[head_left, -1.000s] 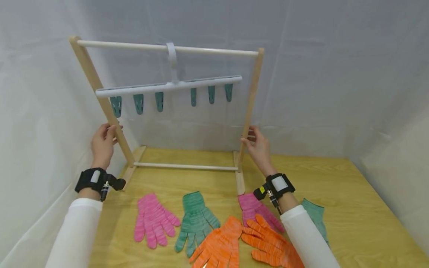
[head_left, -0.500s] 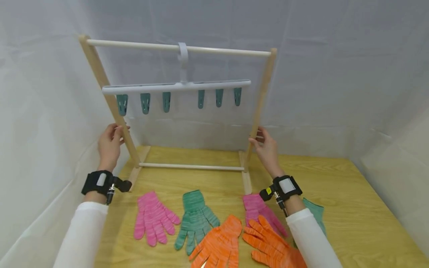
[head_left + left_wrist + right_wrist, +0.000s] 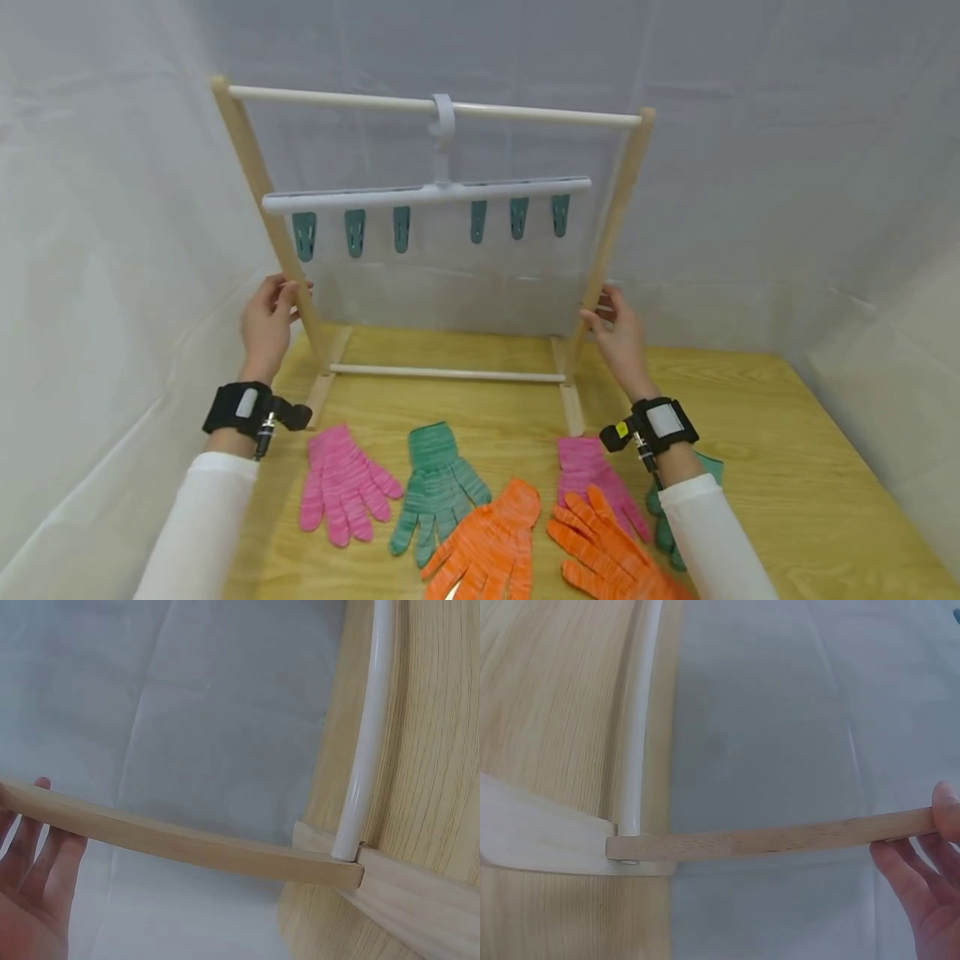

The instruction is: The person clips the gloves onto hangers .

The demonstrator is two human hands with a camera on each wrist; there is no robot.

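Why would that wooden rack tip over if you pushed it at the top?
The rack is tall, with thin posts and narrow feet, so a push near the top bar might well tip it. It looks stiff and probably light. The left hand and right hand each hold a post low down, which likely steadies it.

Left hand (image 3: pixel 30 892) behind wooden rack post (image 3: pixel 180 844), white crossbar (image 3: pixel 367 735) over table (image 3: pixel 442 727).

The right arm covers most of the green glove (image 3: pixel 708 468) behind it. The two orange gloves (image 3: pixel 487 546) are cut off at the bottom edge. Both wrist views show only parts of the hands (image 3: pixel 30 900), so their grip is hard to see.
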